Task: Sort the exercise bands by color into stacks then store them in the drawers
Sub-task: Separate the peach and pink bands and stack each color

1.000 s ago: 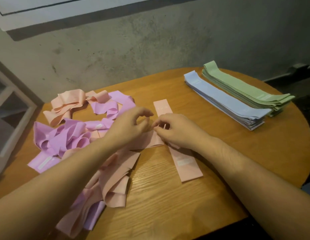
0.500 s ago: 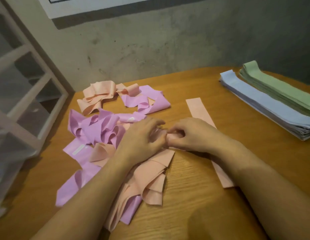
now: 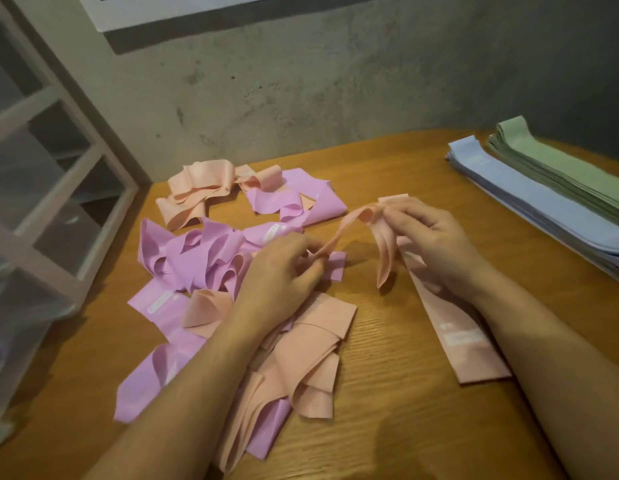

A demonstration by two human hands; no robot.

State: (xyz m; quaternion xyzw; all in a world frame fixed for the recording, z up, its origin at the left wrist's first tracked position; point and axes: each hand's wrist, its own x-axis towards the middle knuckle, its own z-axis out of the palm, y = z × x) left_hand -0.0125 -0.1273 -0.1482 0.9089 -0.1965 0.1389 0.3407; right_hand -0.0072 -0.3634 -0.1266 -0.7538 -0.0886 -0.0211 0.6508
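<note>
Spreading across the wooden table [image 3: 387,393], a tangled pink-and-purple pile [image 3: 211,271] fills centre-left, while left hand [image 3: 284,271] and right hand [image 3: 429,237] pinch opposite ends of one limp, light peach band [image 3: 349,230], best gripped by its ends.

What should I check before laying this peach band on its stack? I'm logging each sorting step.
1. Left hand pinches the peach band: ok.
2. Right hand pinches its other part: ok.
3. Band straightened flat: not ok, twisted and drooping.
4. Flat peach band ready as stack base: ok.
5. Mixed pile fully sorted: not ok.
6. Blue stack and green stack tidy: ok.
</note>
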